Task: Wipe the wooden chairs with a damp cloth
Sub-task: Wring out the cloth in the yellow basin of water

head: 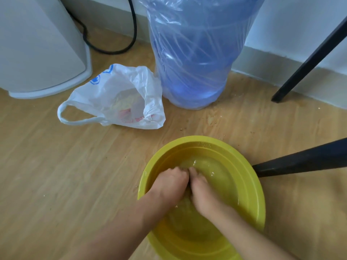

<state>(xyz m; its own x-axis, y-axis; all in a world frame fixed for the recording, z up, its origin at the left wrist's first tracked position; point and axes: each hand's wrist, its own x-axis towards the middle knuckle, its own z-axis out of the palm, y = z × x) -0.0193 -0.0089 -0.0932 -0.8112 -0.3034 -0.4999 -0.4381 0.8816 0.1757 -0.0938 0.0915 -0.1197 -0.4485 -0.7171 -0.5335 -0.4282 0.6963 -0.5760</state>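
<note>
Light wood-grain laminate floor (56, 175) runs to a pale wall, with crumbs scattered near a big blue water jug wrapped in clear plastic film (195, 59). Next in size, a round yellow plastic basin (249, 184) holds shallow water, and a crumpled white plastic bag (112, 98) lies just beside the jug. Two dark slanted chair legs (300, 162) enter from the right, one touching the basin rim. Both hands are curled and pressed together underwater, the left hand (169, 182) against the right hand (202, 188); the cloth between them is hidden, so I cannot tell its long axis or which way it points. Vigorous wringing could slosh water over the rim onto the laminate, or leave the cloth too wet.
</note>
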